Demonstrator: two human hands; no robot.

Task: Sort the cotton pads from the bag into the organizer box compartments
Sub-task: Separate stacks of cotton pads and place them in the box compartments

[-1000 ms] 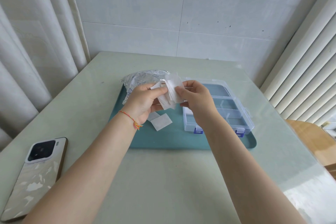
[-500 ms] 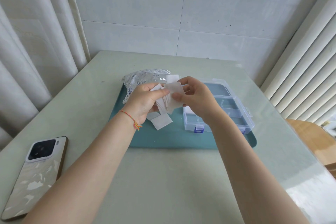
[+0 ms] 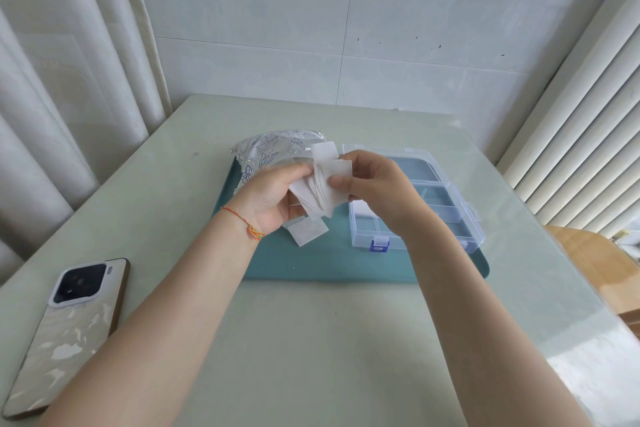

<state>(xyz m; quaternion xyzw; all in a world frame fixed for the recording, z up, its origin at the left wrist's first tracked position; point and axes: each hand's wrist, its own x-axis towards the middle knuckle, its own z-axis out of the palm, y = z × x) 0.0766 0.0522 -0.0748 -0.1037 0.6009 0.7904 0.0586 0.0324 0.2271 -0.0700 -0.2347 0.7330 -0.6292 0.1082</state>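
A fanned stack of square cotton pads [image 3: 320,196] is pinched between the left hand [image 3: 268,199] and the right hand [image 3: 372,185], fingers clamped on it; since a second ago the top pad is slid upward, being separated; the organizer box [image 3: 450,215] and the bag [image 3: 268,154] lie beyond; the bag's print cannot be read.

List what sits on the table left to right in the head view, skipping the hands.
Phone → plastic bag → loose cotton pad on the tray → organizer box. The held stack of pads overlaps bag and box, so it is left out.
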